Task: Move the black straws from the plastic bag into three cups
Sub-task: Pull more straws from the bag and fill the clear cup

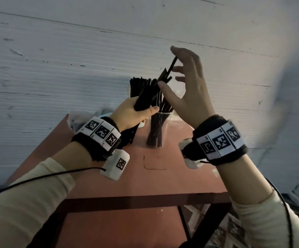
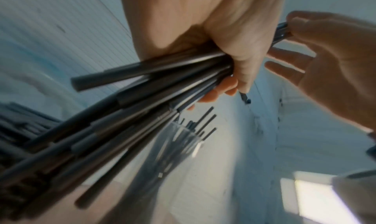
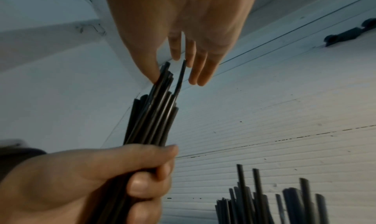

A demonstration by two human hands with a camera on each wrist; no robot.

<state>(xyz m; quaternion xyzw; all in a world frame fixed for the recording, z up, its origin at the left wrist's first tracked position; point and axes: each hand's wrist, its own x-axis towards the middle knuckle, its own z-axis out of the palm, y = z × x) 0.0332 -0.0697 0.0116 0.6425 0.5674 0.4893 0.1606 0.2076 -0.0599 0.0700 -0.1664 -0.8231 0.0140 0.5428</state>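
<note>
You're in a bare makeshift workroom, prob. a back room: white ribbed panel wall [image 1: 73,59], scuffed, right behind your hands [image 1: 186,90]; small red-brown table w/ dark metal frame [image 1: 127,185] below them; patterned floor by your right sleeve.

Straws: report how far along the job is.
Done: the near cup and a far cup already hold straws. In hand: the left hand grips a bundle while the right hand picks at its top ends. Left: this bundle; a third cup isn't clearly visible, and the bag contents can't be judged.
</note>
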